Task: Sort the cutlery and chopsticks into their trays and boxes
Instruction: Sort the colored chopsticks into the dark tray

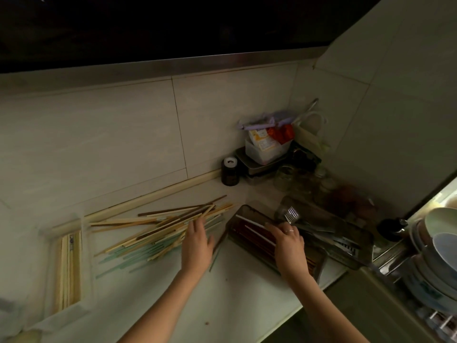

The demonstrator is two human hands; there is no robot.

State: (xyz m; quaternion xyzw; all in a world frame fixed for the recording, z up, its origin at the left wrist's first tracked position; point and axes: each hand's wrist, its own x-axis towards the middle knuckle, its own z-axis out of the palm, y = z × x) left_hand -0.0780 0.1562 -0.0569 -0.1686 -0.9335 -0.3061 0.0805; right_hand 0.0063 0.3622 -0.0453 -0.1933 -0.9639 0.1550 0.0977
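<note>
A loose pile of chopsticks (158,229), wooden, dark and pale green, lies on the white counter. My left hand (197,241) rests flat on the pile's right end, fingers straight. A clear box (68,263) at the left holds light wooden chopsticks. A dark tray (249,237) right of the pile holds dark red chopsticks and a few white ones. My right hand (288,246) hovers over this tray, fingers curled down at the white chopsticks; the grip itself is hidden. Beyond it a second dark tray (356,233) holds forks (291,215) and other metal cutlery.
A dark jar (230,170), a metal box with a plastic tub of packets (265,147) and glass jars (296,179) crowd the tiled corner. A dish rack with stacked bowls (437,243) stands at the right. The counter's front edge runs below my arms.
</note>
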